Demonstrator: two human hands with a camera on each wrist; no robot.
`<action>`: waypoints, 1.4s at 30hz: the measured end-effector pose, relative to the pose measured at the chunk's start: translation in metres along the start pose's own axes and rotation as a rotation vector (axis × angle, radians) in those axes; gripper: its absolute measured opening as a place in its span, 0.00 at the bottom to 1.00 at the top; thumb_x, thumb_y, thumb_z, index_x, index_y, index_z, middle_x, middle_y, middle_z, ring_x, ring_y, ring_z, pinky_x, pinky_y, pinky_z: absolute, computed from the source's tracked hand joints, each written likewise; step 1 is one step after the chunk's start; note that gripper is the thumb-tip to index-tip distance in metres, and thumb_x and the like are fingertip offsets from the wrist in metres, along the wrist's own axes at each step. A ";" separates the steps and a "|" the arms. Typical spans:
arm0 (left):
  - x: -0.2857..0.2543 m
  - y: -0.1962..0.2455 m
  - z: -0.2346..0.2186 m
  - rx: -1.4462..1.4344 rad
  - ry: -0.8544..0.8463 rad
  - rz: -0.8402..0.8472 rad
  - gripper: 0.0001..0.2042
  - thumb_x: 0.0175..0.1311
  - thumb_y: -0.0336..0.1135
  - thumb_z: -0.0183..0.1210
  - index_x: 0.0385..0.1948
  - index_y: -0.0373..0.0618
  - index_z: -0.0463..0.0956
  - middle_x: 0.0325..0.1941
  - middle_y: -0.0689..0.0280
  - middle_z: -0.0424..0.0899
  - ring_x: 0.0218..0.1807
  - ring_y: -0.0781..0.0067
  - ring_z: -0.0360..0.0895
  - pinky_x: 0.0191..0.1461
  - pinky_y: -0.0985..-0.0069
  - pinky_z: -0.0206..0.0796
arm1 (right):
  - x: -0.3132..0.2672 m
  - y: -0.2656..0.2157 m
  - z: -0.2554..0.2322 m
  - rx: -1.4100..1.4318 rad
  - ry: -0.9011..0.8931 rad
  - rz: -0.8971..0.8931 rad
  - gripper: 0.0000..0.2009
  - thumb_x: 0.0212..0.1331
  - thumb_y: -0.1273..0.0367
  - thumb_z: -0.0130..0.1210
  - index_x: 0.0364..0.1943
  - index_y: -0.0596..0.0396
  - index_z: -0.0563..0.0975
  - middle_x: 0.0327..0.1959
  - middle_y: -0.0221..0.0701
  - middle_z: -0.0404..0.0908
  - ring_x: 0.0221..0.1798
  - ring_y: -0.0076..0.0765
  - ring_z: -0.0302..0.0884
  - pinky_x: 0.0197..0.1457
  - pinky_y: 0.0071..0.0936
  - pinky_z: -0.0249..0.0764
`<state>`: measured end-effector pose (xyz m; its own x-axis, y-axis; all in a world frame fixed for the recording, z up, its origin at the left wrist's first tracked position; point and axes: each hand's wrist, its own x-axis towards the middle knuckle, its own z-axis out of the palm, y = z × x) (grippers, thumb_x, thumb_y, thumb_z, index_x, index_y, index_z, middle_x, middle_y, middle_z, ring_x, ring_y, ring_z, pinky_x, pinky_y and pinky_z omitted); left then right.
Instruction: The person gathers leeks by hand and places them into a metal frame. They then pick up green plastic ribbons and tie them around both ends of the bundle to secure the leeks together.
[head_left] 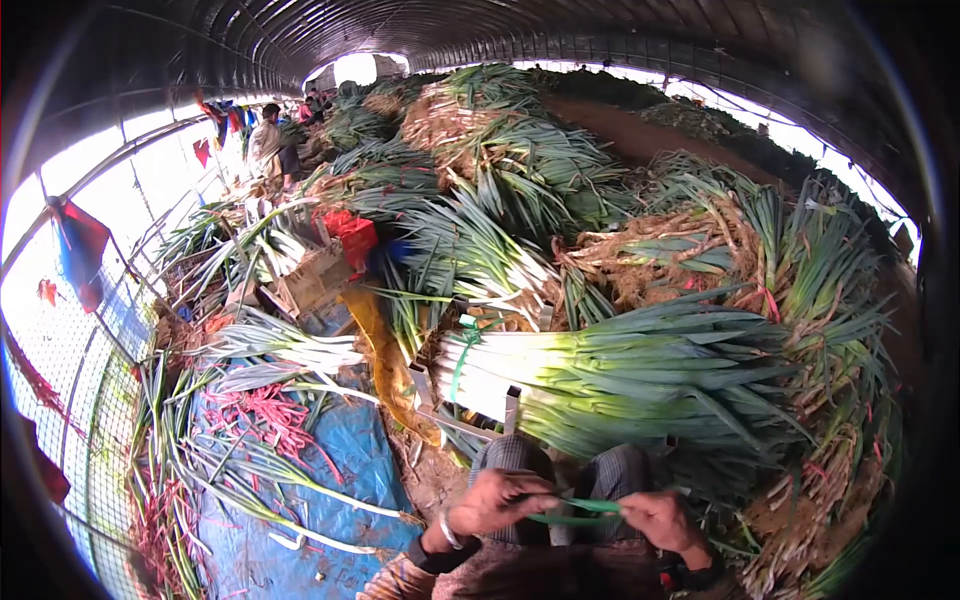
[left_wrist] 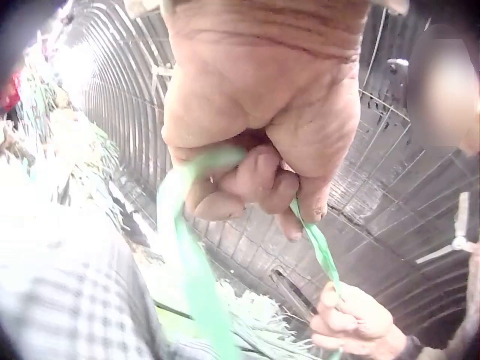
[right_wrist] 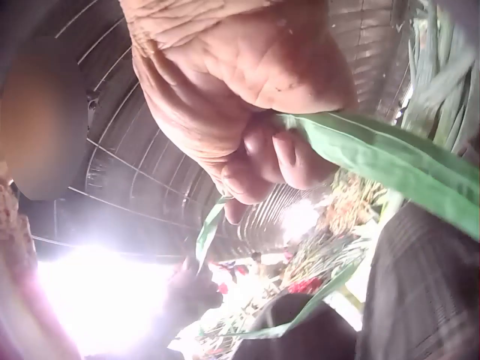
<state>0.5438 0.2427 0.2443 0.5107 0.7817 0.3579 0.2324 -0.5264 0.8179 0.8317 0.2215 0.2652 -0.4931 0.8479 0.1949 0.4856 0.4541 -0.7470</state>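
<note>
Over the person's lap, the left hand (head_left: 495,503) and the right hand (head_left: 665,520) hold a flat green tying ribbon (head_left: 598,506) between them. Curled left fingers (left_wrist: 259,176) grip one part of it, with a loose strip hanging down in the left wrist view. In the right wrist view, the ribbon (right_wrist: 397,157) runs out wide from the right hand's curled fingers, and a short end pokes out on the other side. Just beyond the knees lies a thick bundle of leeks (head_left: 640,365), its white stalks circled by a green band (head_left: 459,368). A metal frame (head_left: 511,410) cradles the bundle.
A blue tarp (head_left: 355,455) at left carries loose leeks and a heap of pink ties (head_left: 265,420). Behind it stand a cardboard box (head_left: 310,280) and a red object (head_left: 352,238). Large leek piles (head_left: 500,170) fill the tunnel; another person (head_left: 268,145) is far left.
</note>
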 end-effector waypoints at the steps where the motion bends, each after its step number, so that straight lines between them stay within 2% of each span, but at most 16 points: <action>1: -0.008 0.000 -0.013 0.013 0.042 -0.029 0.08 0.60 0.36 0.60 0.37 0.43 0.80 0.35 0.61 0.83 0.35 0.61 0.81 0.37 0.73 0.73 | -0.007 0.005 -0.008 -0.031 0.047 0.105 0.06 0.57 0.71 0.57 0.36 0.56 0.80 0.19 0.35 0.77 0.20 0.27 0.74 0.25 0.25 0.68; 12: -0.074 -0.056 -0.095 0.138 0.302 -0.257 0.06 0.57 0.22 0.56 0.35 0.38 0.80 0.34 0.60 0.83 0.35 0.68 0.79 0.39 0.73 0.71 | -0.159 0.089 -0.078 -0.143 0.646 0.434 0.06 0.63 0.70 0.48 0.38 0.56 0.74 0.23 0.20 0.65 0.26 0.15 0.59 0.29 0.17 0.59; 13: -0.085 -0.072 -0.104 0.424 0.455 -0.178 0.05 0.58 0.23 0.57 0.34 0.38 0.80 0.33 0.62 0.83 0.33 0.70 0.78 0.38 0.75 0.70 | -0.207 0.124 -0.088 -0.293 0.803 0.530 0.06 0.63 0.69 0.48 0.36 0.57 0.74 0.22 0.20 0.64 0.26 0.16 0.58 0.28 0.18 0.57; 14: -0.074 -0.083 -0.121 0.211 0.441 -0.180 0.03 0.59 0.25 0.59 0.33 0.39 0.80 0.30 0.65 0.82 0.31 0.78 0.74 0.36 0.79 0.66 | -0.246 0.127 -0.104 -0.118 0.938 0.872 0.09 0.64 0.66 0.47 0.37 0.58 0.74 0.22 0.22 0.65 0.26 0.18 0.59 0.28 0.20 0.59; 15: -0.069 -0.078 -0.131 0.260 0.477 -0.258 0.03 0.60 0.27 0.59 0.33 0.39 0.80 0.28 0.67 0.81 0.30 0.80 0.71 0.35 0.80 0.64 | -0.324 0.177 -0.113 -0.424 1.080 0.805 0.12 0.65 0.63 0.46 0.41 0.58 0.75 0.21 0.23 0.66 0.24 0.20 0.62 0.26 0.23 0.61; 18: -0.045 -0.076 -0.138 0.411 0.434 -0.294 0.05 0.61 0.30 0.60 0.33 0.38 0.80 0.24 0.71 0.77 0.29 0.84 0.65 0.32 0.82 0.60 | -0.436 0.183 -0.092 -0.660 0.825 1.121 0.16 0.64 0.62 0.48 0.52 0.54 0.71 0.28 0.30 0.77 0.22 0.29 0.73 0.27 0.29 0.70; 20: -0.013 -0.073 -0.114 0.357 0.270 -0.264 0.07 0.58 0.30 0.62 0.35 0.38 0.79 0.27 0.69 0.80 0.29 0.83 0.71 0.33 0.80 0.63 | -0.438 0.168 -0.062 -0.747 0.593 1.169 0.16 0.61 0.68 0.48 0.53 0.51 0.71 0.37 0.37 0.78 0.29 0.40 0.77 0.32 0.36 0.73; 22: 0.040 -0.048 -0.071 0.296 0.114 -0.287 0.08 0.56 0.28 0.62 0.37 0.40 0.79 0.29 0.67 0.80 0.29 0.81 0.73 0.33 0.79 0.64 | -0.333 0.155 -0.025 -0.662 0.396 1.136 0.15 0.59 0.74 0.50 0.51 0.51 0.72 0.44 0.40 0.77 0.43 0.47 0.78 0.41 0.40 0.74; 24: 0.084 -0.042 -0.036 0.289 -0.066 -0.262 0.09 0.55 0.28 0.63 0.38 0.43 0.78 0.28 0.65 0.78 0.28 0.77 0.74 0.33 0.77 0.65 | -0.237 0.143 0.002 -0.337 0.662 0.785 0.10 0.59 0.73 0.53 0.46 0.53 0.75 0.40 0.35 0.80 0.42 0.36 0.78 0.47 0.32 0.72; 26: 0.122 -0.042 -0.004 0.319 -0.221 -0.098 0.12 0.53 0.28 0.64 0.40 0.45 0.77 0.29 0.62 0.77 0.28 0.69 0.75 0.32 0.75 0.66 | -0.164 0.152 0.005 -0.019 0.634 0.762 0.15 0.58 0.71 0.56 0.50 0.55 0.73 0.48 0.34 0.77 0.50 0.26 0.74 0.48 0.23 0.69; 29: 0.164 -0.034 0.031 0.238 -0.321 -0.062 0.17 0.52 0.30 0.65 0.45 0.47 0.75 0.35 0.60 0.77 0.32 0.62 0.77 0.36 0.68 0.69 | -0.062 0.134 -0.004 -0.026 0.764 0.550 0.20 0.55 0.64 0.60 0.51 0.55 0.73 0.49 0.39 0.76 0.51 0.39 0.75 0.53 0.32 0.70; 31: 0.184 -0.043 0.050 0.264 -0.322 0.002 0.19 0.53 0.29 0.64 0.48 0.45 0.73 0.38 0.59 0.75 0.30 0.66 0.76 0.35 0.70 0.69 | -0.032 0.146 -0.007 -0.204 0.713 0.548 0.25 0.52 0.61 0.62 0.54 0.55 0.71 0.51 0.45 0.73 0.53 0.52 0.72 0.54 0.37 0.70; 34: 0.209 -0.055 0.075 0.269 -0.202 0.048 0.21 0.54 0.26 0.62 0.51 0.44 0.70 0.45 0.58 0.73 0.32 0.66 0.76 0.35 0.73 0.70 | -0.025 0.177 -0.022 -0.379 0.508 0.611 0.17 0.55 0.64 0.59 0.47 0.55 0.76 0.35 0.41 0.80 0.38 0.50 0.78 0.41 0.36 0.74; 36: 0.224 -0.071 0.091 0.237 -0.141 0.036 0.21 0.55 0.27 0.62 0.52 0.44 0.68 0.46 0.59 0.72 0.34 0.65 0.74 0.37 0.70 0.70 | -0.033 0.179 -0.047 -0.287 0.669 0.536 0.13 0.54 0.66 0.60 0.43 0.54 0.78 0.28 0.38 0.80 0.30 0.44 0.79 0.35 0.33 0.74; 39: 0.244 -0.090 0.121 0.246 -0.100 0.109 0.18 0.54 0.29 0.63 0.46 0.44 0.69 0.42 0.57 0.74 0.36 0.57 0.73 0.41 0.65 0.70 | -0.032 0.158 -0.111 -0.165 0.711 0.470 0.12 0.54 0.72 0.60 0.43 0.53 0.80 0.38 0.36 0.83 0.39 0.32 0.81 0.42 0.27 0.74; 42: 0.267 -0.107 0.148 0.269 -0.092 -0.062 0.11 0.54 0.34 0.62 0.38 0.49 0.71 0.40 0.58 0.74 0.40 0.47 0.74 0.41 0.58 0.69 | -0.014 0.165 -0.164 -0.504 0.598 0.385 0.06 0.52 0.73 0.59 0.35 0.54 0.79 0.31 0.34 0.81 0.35 0.40 0.79 0.40 0.30 0.73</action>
<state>0.7778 0.4578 0.1852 0.5588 0.7881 0.2580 0.4710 -0.5577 0.6835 1.0375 0.3295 0.2436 0.1642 0.9046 0.3933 0.8721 0.0532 -0.4865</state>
